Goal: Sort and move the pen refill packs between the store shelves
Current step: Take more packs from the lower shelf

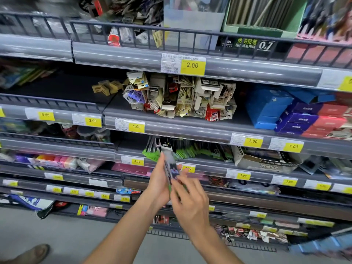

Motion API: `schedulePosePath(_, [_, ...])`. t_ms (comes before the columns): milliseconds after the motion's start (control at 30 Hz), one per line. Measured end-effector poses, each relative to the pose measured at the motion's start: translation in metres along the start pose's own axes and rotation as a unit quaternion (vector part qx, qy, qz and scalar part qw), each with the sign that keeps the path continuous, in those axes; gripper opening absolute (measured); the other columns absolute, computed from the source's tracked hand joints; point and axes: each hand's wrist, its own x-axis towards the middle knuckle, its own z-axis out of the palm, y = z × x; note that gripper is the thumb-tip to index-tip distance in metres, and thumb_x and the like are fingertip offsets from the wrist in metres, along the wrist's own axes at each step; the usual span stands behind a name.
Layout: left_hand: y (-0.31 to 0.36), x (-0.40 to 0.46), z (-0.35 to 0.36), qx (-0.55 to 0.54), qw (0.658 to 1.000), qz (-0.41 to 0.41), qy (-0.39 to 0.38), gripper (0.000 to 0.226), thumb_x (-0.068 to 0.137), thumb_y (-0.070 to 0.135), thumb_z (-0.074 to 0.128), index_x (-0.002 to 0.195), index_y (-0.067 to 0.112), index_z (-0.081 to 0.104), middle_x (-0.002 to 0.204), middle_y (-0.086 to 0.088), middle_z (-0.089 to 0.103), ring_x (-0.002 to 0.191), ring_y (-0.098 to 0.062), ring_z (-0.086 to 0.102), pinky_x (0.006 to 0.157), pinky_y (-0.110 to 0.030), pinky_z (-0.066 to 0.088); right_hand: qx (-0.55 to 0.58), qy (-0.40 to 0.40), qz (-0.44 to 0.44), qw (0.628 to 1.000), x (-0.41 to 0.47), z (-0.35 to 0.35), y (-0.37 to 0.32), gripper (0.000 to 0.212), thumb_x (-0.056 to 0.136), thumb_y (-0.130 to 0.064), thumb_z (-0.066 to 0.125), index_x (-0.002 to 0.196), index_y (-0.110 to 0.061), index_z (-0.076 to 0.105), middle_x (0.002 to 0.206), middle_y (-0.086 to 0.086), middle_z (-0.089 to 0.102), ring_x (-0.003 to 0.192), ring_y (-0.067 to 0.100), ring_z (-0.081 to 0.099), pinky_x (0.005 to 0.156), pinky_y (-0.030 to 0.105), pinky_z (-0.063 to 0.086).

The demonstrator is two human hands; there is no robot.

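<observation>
Upright stack of refill packs gripped edge-on by left hand, fingers curled behind, right hand fingertips pinched on its lower front, motion-blurred.

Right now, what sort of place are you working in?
A stationery aisle in a shop, most likely: tiered shelves with yellow price tags, a mechanical pencil sign, and refill packs held in both hands.

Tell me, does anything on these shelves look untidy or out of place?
Yes. The small packs on the second shelf lie in a jumbled heap, tilted every way, not in rows. A cardboard box one shelf lower sits askew with a crumpled front.
</observation>
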Motion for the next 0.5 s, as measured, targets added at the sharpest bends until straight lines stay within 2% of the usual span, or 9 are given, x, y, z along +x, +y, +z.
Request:
schedulePosePath(67, [0.003,-0.002,-0.006,0.000,1.000,0.005,0.004,0.063,0.098,0.065,0.052,0.095,0.006,0.075,0.078,-0.007,0.070,0.069,-0.021,0.066,0.070,-0.033,0.056,0.020,-0.057,-0.018,0.998,-0.002,-0.003,-0.001,0.023,0.097,-0.028,0.067,0.112,-0.013,0.078,0.115,0.003,0.071,0.102,0.020,0.062,0.086,0.030,0.052])
schedulePosePath(133, [0.006,-0.002,-0.012,0.008,0.999,0.010,0.033,0.040,0.103,0.045,0.058,0.096,0.008,0.069,0.080,-0.007,0.068,0.065,-0.021,0.062,0.064,-0.034,0.054,0.066,-0.087,-0.022,0.994,0.007,-0.003,0.007,0.031,0.103,-0.034,0.055,0.114,-0.014,0.076,0.118,0.001,0.069,0.105,0.018,0.058,0.089,0.031,0.049])
schedulePosePath(167, [0.007,-0.002,-0.015,0.002,0.999,0.014,0.043,0.026,0.104,0.034,0.059,0.101,0.009,0.062,0.081,-0.007,0.066,0.066,-0.021,0.061,0.062,-0.035,0.053,0.081,-0.086,0.008,0.993,0.014,-0.001,0.014,0.032,0.105,-0.033,0.051,0.113,-0.014,0.076,0.117,-0.001,0.068,0.104,0.016,0.057,0.088,0.032,0.049])
schedulePosePath(233, [0.011,-0.004,-0.019,-0.009,0.998,0.020,0.051,0.014,0.105,0.023,0.057,0.105,0.010,0.054,0.080,-0.007,0.062,0.065,-0.019,0.057,0.058,-0.033,0.052,0.068,-0.085,0.127,0.986,0.034,0.008,0.034,0.031,0.103,-0.031,0.051,0.117,-0.014,0.072,0.119,-0.001,0.065,0.109,0.016,0.053,0.094,0.040,0.051])
schedulePosePath(300, [0.011,-0.008,-0.021,-0.001,0.998,0.017,0.052,0.014,0.106,0.023,0.056,0.108,0.009,0.052,0.079,-0.007,0.061,0.064,-0.018,0.054,0.059,-0.031,0.050,-0.008,-0.152,0.211,0.966,0.056,0.023,0.062,0.047,0.100,-0.037,0.057,0.140,-0.012,0.057,0.137,0.005,0.057,0.127,0.021,0.044,0.109,0.042,0.043])
schedulePosePath(400, [0.003,-0.014,-0.024,0.024,0.999,0.001,0.044,0.018,0.107,0.025,0.056,0.110,0.007,0.055,0.080,-0.008,0.062,0.065,-0.019,0.056,0.061,-0.032,0.052,-0.100,-0.291,0.236,0.922,0.087,0.045,0.093,0.089,0.092,-0.056,0.063,0.159,-0.011,0.025,0.154,0.014,0.043,0.142,0.037,0.030,0.114,0.045,0.036])
schedulePosePath(433, [0.001,-0.015,-0.024,0.031,0.999,-0.004,0.038,0.020,0.107,0.026,0.056,0.108,0.005,0.056,0.080,-0.009,0.063,0.065,-0.019,0.058,0.061,-0.032,0.053,-0.114,-0.320,0.239,0.910,0.094,0.051,0.099,0.095,0.090,-0.059,0.064,0.160,-0.012,0.021,0.152,0.015,0.046,0.143,0.041,0.030,0.112,0.046,0.039])
schedulePosePath(500, [-0.003,-0.017,-0.025,0.043,0.998,-0.010,0.035,0.025,0.107,0.029,0.057,0.108,0.003,0.058,0.081,-0.010,0.063,0.066,-0.020,0.059,0.061,-0.033,0.055,-0.124,-0.349,0.240,0.897,0.100,0.063,0.105,0.095,0.088,-0.059,0.066,0.160,-0.016,0.021,0.136,0.016,0.062,0.142,0.043,0.033,0.106,0.046,0.044])
